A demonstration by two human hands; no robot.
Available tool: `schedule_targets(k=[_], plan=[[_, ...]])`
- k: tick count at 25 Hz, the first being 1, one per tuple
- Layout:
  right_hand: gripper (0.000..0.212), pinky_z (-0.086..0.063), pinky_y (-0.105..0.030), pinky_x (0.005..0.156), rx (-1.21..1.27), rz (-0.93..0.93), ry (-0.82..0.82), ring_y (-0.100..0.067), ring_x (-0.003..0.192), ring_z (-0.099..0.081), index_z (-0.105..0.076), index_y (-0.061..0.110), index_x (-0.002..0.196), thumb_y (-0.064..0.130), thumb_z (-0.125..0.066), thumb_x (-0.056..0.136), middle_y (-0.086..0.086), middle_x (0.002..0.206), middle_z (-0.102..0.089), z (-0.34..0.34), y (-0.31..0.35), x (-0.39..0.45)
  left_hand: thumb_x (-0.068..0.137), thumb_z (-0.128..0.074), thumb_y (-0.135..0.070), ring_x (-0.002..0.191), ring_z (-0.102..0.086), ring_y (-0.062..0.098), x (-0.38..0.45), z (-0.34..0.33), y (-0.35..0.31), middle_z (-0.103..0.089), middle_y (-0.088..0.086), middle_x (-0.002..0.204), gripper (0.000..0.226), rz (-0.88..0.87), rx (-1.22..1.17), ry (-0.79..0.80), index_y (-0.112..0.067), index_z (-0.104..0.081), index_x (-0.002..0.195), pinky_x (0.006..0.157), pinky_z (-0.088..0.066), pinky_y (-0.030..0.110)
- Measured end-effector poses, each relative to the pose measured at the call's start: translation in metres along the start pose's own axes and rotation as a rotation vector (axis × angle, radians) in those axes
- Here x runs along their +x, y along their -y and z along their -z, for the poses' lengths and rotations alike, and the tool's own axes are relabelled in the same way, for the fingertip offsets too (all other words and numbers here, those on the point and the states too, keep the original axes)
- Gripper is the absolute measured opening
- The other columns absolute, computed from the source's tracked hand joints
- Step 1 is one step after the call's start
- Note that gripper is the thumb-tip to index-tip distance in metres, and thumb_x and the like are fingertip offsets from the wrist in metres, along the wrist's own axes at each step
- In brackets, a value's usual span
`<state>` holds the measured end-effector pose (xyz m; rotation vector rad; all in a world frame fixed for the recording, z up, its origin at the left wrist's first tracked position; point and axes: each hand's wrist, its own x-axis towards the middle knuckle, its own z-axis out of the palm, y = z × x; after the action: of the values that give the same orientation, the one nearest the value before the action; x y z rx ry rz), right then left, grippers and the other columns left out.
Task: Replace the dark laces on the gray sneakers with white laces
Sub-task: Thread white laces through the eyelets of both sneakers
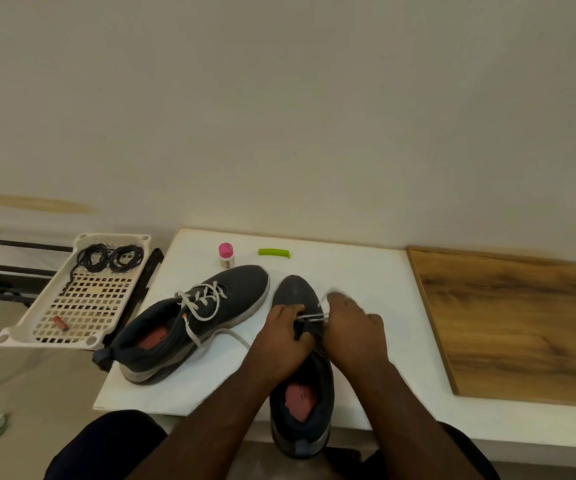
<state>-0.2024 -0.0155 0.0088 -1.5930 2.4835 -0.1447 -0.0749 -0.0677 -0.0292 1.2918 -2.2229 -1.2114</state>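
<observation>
The person works on 1 of 2 gray sneakers: the near sneaker (302,375) lies toe-away on the white surface (366,289), heel hanging over the near edge, w/ both hands at its lowest eyelets. The left hand (285,336) has its fingers curled at the eyelet row, pinching the white lace (309,317) where it crosses the tongue; the right hand (352,329) sits on the other side w/ fingers bent down toward the lace end, though its fingertips are blurred, so whether it pinches the lace or only touches it can't be told for sure. The other sneaker (193,323), left of it, already carries a white lace threaded approx. to the top, ends loose. The dark laces (110,258) lie coiled in 2 bundles in the perforated tray (82,299), well apart from the shoes. Handling, as a judgement: the lace is light, limp & thin, so it likely flops & twists unless kept taut; best held right at the stiff tip for poking thru an eyelet, then pulled along its length. The sneaker's knit upper looks soft & yielding, the sole stiffer, so steadying it by the eyelet edge or sole should stop it sliding off the surface edge.
</observation>
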Motion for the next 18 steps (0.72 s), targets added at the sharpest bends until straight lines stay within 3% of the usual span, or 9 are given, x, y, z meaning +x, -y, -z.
schedule_targets(k=[2, 6, 8, 10, 12, 15, 18], plan=[[0.014, -0.050, -0.036, 0.086, -0.045, -0.049, 0.122, -0.020, 0.095, -0.065, -0.057, 0.020, 0.107, 0.025, -0.053, 0.094, 0.002, 0.104, -0.067, 0.003, 0.000, 0.001, 0.093, -0.057, -0.029, 0.126, -0.044, 0.013, 0.000, 0.001, 0.002, -0.034, 0.000, 0.147, 0.058, 0.034, -0.002, -0.001, -0.019, -0.040, 0.147, 0.099, -0.029, 0.017], [0.011, -0.056, -0.045, 0.076, 0.788, -0.170, 0.101, -0.027, 0.077, -0.066, -0.069, 0.014, 0.073, 0.011, -0.064, 0.082, -0.005, 0.076, -0.069, 0.017, 0.005, 0.005, 0.092, -0.059, -0.029, 0.127, -0.044, 0.016, 0.003, 0.003, 0.002, -0.027, 0.002, 0.151, 0.067, 0.091, 0.018, 0.038, -0.019, -0.032, 0.153, 0.100, -0.036, 0.021], [0.014, -0.055, -0.041, 0.072, 0.845, -0.176, 0.067, -0.027, 0.076, -0.067, -0.071, 0.014, 0.073, 0.010, -0.062, 0.083, -0.004, 0.074, -0.069, 0.021, 0.009, 0.002, 0.092, -0.057, -0.026, 0.134, -0.041, 0.018, 0.003, 0.004, 0.002, -0.025, 0.002, 0.154, 0.066, 0.111, 0.049, 0.042, -0.020, -0.032, 0.154, 0.107, -0.036, 0.027], [0.017, -0.046, -0.029, 0.061, 0.608, -0.065, 0.026, -0.019, 0.070, -0.060, -0.065, 0.015, 0.074, 0.012, -0.057, 0.089, 0.003, 0.072, -0.064, 0.020, 0.007, -0.001, 0.093, -0.057, -0.025, 0.136, -0.039, 0.019, 0.003, 0.004, 0.002, -0.024, 0.002, 0.155, 0.062, 0.113, 0.029, 0.035, -0.025, -0.037, 0.151, 0.111, -0.035, 0.029], [0.015, -0.042, -0.025, 0.065, 0.427, 0.036, -0.069, -0.011, 0.073, -0.057, -0.064, 0.020, 0.084, 0.019, -0.054, 0.094, 0.010, 0.078, -0.062, 0.018, 0.005, -0.006, 0.093, -0.059, -0.024, 0.130, -0.044, 0.014, 0.002, 0.004, -0.001, -0.035, 0.000, 0.148, 0.043, 0.051, -0.057, 0.019, -0.029, -0.055, 0.136, 0.105, -0.036, 0.024], [0.023, -0.051, -0.025, 0.088, 0.655, 0.023, -0.231, 0.002, 0.095, -0.061, -0.070, 0.023, 0.113, 0.036, -0.058, 0.099, 0.017, 0.104, -0.067, 0.018, 0.001, -0.013, 0.094, -0.061, -0.030, 0.097, -0.060, 0.008, 0.003, 0.008, -0.013, -0.064, -0.004, 0.109, 0.005, 0.022, -0.183, -0.063, -0.028, -0.065, 0.094, 0.083, -0.045, 0.022], [0.022, -0.055, -0.025, 0.083, 1.031, -0.017, -0.427, -0.006, 0.090, -0.068, -0.076, 0.021, 0.095, 0.033, -0.058, 0.098, 0.011, 0.089, -0.074, 0.024, -0.005, -0.016, 0.092, -0.065, -0.028, 0.088, -0.063, 0.011, 0.004, 0.016, -0.020, -0.066, -0.007, 0.092, 0.006, 0.088, -0.366, -0.074, -0.023, -0.063, 0.090, 0.074, -0.050, 0.025]])
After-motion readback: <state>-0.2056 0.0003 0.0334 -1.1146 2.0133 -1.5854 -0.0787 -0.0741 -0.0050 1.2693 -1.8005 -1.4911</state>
